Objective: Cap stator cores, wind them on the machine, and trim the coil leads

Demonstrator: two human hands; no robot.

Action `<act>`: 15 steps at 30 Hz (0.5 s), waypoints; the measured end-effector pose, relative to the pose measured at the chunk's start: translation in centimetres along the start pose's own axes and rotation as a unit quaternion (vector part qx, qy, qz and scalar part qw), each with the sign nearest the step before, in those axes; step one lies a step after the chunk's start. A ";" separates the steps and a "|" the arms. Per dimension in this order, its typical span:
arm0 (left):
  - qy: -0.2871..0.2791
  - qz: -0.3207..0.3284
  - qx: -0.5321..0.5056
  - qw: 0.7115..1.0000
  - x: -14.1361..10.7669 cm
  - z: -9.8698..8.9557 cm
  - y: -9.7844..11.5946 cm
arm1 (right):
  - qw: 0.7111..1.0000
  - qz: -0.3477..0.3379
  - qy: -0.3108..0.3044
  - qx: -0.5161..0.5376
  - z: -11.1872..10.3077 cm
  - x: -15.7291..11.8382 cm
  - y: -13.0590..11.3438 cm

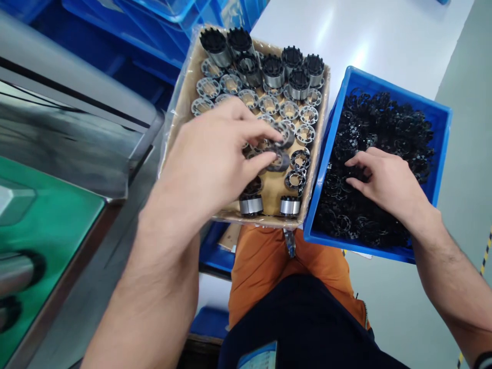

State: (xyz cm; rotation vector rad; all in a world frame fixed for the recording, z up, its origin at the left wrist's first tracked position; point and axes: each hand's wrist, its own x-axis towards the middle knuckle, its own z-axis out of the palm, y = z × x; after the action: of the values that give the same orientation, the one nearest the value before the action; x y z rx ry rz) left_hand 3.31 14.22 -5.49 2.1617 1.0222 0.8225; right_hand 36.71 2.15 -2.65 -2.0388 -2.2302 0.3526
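My left hand (215, 154) reaches over a plastic-lined cardboard box (180, 110). Its thumb and index finger pinch a slotted, ring-shaped metal core (282, 160), slightly blurred. Under and around it stand rows of similar cores (269, 104), grey from above. Toward the far side, several cores carry black toothed caps (273, 65). Two more capped cores, including a shiny one (289, 206), lie by the near wall. My right hand (388, 179) is down in a blue bin (442, 138) among many small black plastic pieces (400, 120). Its thumb and index finger are curved and apart, with no held piece visible.
Blue crates (161, 31) are stacked at the far left. A white table (307, 25) lies beyond the box. On the left are a grey metal machine part (77, 66) and a green surface (57, 205) with metal cylinders (15, 271). My orange trousers (253, 271) are just below the box.
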 end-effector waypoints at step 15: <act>0.088 -0.152 -0.558 0.811 -1.9 7.6 6.8 | 0.820 -0.054 0.014 0.570 -0.8 1.4 -5.8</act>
State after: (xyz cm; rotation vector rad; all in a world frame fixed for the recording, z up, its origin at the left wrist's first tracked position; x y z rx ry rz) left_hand 10.99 7.19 -5.79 0.9020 0.6425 1.0914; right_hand 31.13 3.17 -0.59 -1.1987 -1.4153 1.2435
